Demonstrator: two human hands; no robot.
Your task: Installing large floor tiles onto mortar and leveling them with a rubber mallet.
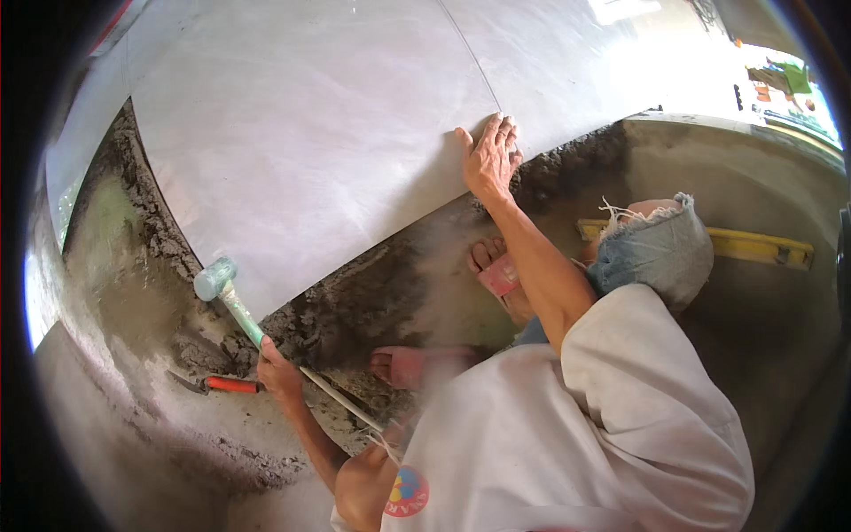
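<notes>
My left hand (280,374) is closed around the green handle of a rubber mallet (215,278). The mallet's pale blue-green head is at the near left corner of a large light grey tile (310,133); I cannot tell whether it touches. My right hand (492,161) lies on the tiles near their front edge, fingers stretched out over the thin joint between this tile and its neighbour (585,62). Rough grey mortar (337,310) shows along the tile's near edge and left side.
A red-handled tool (232,384), perhaps a trowel, lies left of my left hand. A thin pale rod (341,398) runs beside my left forearm. A yellow spirit level (762,249) is at the right, behind my knee. My feet in pink slippers (417,366) stand close to the mortar.
</notes>
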